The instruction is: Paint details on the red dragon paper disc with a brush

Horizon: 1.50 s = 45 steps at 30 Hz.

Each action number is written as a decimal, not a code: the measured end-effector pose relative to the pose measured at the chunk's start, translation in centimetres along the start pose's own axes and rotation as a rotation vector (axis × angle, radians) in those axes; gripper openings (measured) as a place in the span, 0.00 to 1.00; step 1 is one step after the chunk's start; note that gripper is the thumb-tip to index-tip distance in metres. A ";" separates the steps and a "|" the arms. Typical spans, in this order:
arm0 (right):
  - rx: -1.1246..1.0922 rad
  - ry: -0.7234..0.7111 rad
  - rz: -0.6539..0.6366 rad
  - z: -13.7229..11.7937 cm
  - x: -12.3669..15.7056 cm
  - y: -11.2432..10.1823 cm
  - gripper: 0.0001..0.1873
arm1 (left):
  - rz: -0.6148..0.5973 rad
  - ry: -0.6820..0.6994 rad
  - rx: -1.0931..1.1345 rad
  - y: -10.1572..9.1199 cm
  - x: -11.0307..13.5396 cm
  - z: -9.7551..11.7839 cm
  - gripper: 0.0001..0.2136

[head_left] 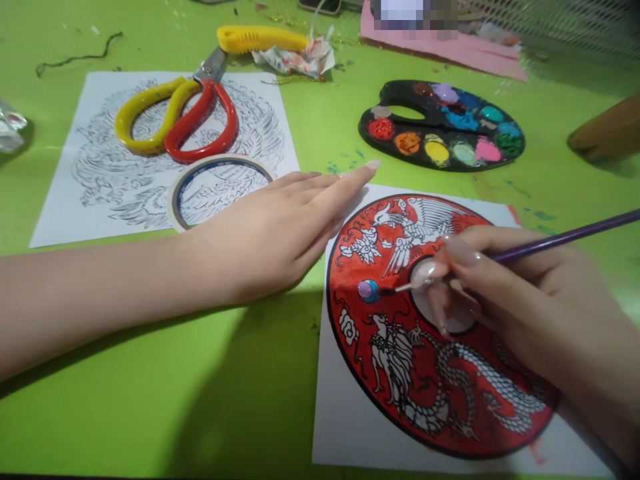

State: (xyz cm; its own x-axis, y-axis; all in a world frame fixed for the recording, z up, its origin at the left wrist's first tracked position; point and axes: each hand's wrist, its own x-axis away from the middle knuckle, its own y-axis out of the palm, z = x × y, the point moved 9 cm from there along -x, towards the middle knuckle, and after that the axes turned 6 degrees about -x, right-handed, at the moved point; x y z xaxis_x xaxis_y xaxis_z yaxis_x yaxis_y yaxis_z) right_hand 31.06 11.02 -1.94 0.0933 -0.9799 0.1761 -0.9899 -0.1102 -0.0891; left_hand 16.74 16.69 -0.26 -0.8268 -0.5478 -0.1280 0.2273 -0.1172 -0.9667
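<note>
A: Nearest you, the white paper sheet (335,433) bears a round design (343,287), its smooth red ground ringed in black, with a scaly dragon and a feathered phoenix left white.

B: Your right hand (520,287) pinches the slim purple paintbrush (565,237) over it, the dark tip at the edge of a small lilac-and-blue ball.

A: Your left hand (285,227) lies flat, fingers stretched over the sheet's upper left corner, grasping nothing you can see.

B: Behind your left wrist is a tape roll (175,200); the print on its blue core is too small to read.

A: It sits on your line drawing (55,220), below scissors (205,100) with looped yellow and red handles.

B: Beyond your hands, the glossy black oval palette (430,127) carries thick paint dabs; farther left, crumpled tissue (295,61) touches a ridged yellow handle (265,40).
</note>
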 end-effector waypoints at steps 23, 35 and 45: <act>0.094 -0.067 0.080 -0.7 -0.2 -0.3 0.13 | 0.004 0.007 -0.005 0.2 -0.2 -0.1 0.26; 0.119 -0.084 0.090 -1.0 -0.3 -0.3 0.13 | 0.004 0.010 -0.018 0.1 -0.2 -0.1 0.26; 0.158 -0.085 0.079 -1.3 -0.4 0.1 0.14 | 0.008 0.012 -0.019 0.2 -0.2 0.0 0.26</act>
State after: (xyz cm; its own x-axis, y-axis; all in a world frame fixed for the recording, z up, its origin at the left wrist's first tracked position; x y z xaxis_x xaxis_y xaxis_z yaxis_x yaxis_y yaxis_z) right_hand 30.77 11.62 -0.71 0.0307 -0.9963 0.0797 -0.9660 -0.0501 -0.2536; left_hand 16.94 16.81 -0.46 -0.8310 -0.5387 -0.1383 0.2242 -0.0969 -0.9697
